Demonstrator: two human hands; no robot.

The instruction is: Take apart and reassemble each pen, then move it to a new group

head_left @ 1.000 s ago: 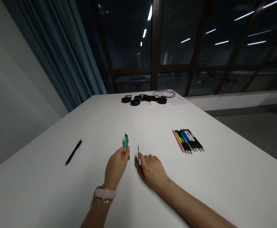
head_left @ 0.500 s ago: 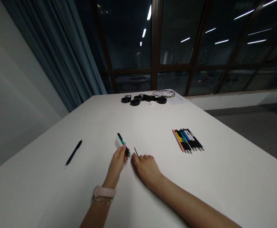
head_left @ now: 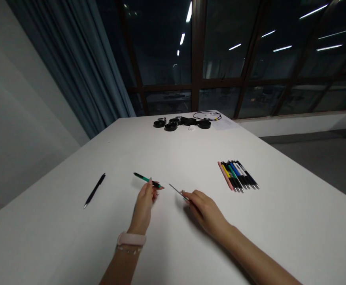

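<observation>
A green and black pen barrel (head_left: 145, 179) is pinched between the thumb and fingers of my left hand (head_left: 144, 202), held just over the white table (head_left: 116, 158). Its lower end points right. My right hand (head_left: 204, 208) grips a thin pen refill (head_left: 175, 189) whose tip faces up and left, toward the barrel's end. A small gap separates the two. Off to the left, a black pen (head_left: 94, 190) lies by itself on the table.
Several pens in a row (head_left: 236, 175) lie to the right, pink, yellow, green, blue, white and black among them. Black round objects (head_left: 181, 123) and a coiled black cable (head_left: 207, 115) sit at the table's far end, near a blue curtain (head_left: 80, 59).
My right hand has lifted off the tabletop and shifted right, with the refill now raised and slanting. In my left hand the barrel has turned from steep to nearly level.
</observation>
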